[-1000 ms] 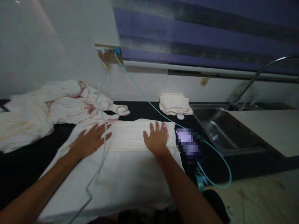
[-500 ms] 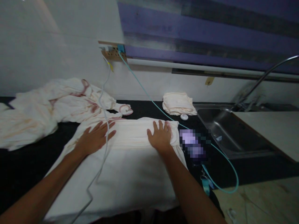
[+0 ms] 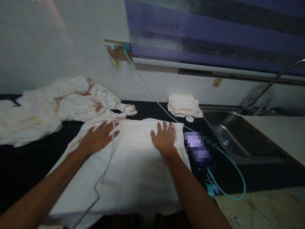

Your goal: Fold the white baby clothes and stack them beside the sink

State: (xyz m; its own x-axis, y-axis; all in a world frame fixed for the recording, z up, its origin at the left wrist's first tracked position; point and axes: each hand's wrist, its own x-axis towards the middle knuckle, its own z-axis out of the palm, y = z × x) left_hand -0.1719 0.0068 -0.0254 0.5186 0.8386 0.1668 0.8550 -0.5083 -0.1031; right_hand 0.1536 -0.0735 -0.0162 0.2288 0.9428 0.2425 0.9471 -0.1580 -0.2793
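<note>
A white cloth garment (image 3: 135,178) lies spread over the dark counter, its far part folded into a flat band (image 3: 135,135). My left hand (image 3: 97,138) rests flat on the band's left end, fingers stretched out. On the right end lies my right hand (image 3: 164,138), palm down with fingers spread. Neither hand grips anything. A grey-white cord (image 3: 110,152) runs over the garment and across the fingers of my left hand. Reddish trim shows at the garment's far right corner, beside my right hand.
Crumpled white cloths (image 3: 52,108) with reddish edging lie at the left. Behind stand a folded cloth stack (image 3: 183,106) and a small round white object (image 3: 189,119). A blurred-out phone-like object (image 3: 197,148), a teal cable (image 3: 234,165) and a metal sink (image 3: 228,140) are at the right.
The view has shifted slightly. Both hands stay flat on the folded band, in nearly the same places.
</note>
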